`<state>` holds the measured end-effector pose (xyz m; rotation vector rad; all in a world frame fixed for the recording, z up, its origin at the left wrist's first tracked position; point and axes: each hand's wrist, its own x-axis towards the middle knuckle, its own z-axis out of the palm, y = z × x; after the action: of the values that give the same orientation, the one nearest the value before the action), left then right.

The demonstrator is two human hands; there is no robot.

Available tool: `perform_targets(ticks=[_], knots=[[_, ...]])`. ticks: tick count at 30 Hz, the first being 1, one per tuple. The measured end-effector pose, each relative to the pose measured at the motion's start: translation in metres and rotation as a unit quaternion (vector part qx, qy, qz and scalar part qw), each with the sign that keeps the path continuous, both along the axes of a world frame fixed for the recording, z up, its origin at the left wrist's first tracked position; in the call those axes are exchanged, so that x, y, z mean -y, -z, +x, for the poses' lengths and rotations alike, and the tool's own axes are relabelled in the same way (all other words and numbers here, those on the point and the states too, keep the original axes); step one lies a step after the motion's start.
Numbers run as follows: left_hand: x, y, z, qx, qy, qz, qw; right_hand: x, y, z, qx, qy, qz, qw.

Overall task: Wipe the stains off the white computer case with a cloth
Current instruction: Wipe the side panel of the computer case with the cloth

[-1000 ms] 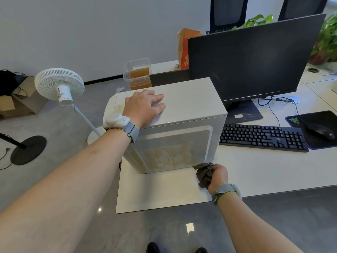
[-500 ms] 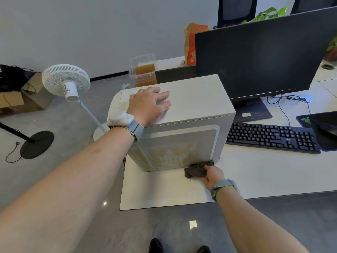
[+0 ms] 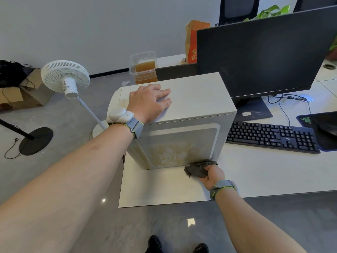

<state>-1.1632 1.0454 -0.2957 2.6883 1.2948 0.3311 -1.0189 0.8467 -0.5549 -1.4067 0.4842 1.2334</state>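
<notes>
A white computer case [image 3: 197, 99] stands upright on the left end of a white desk [image 3: 264, 172]. Its near side panel carries a yellowish smeared stain [image 3: 173, 154]. My left hand [image 3: 149, 101] lies flat on the case's top, fingers straight. My right hand [image 3: 212, 173] grips a crumpled grey cloth [image 3: 197, 168] against the bottom right corner of the stained panel, where the case meets the desk.
Right of the case are a black monitor [image 3: 264, 57], a black keyboard [image 3: 273, 136] and a mouse pad [image 3: 321, 128]. A white standing fan [image 3: 65, 77] and a black stand base [image 3: 35, 140] are on the floor to the left. A clear container [image 3: 144, 68] sits behind the case.
My right hand has carried the cloth from off the case's lower right corner in against the bottom of the panel, a little leftward. My left hand has stayed on top.
</notes>
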Motion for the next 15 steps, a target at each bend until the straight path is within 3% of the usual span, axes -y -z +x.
perform_targets(ticks=[15], knots=[[0.001, -0.001, 0.001, 0.001, 0.003, 0.006, 1.000, -0.006, -0.056, -0.011, 0.083, 0.004, 0.041, 0.996]])
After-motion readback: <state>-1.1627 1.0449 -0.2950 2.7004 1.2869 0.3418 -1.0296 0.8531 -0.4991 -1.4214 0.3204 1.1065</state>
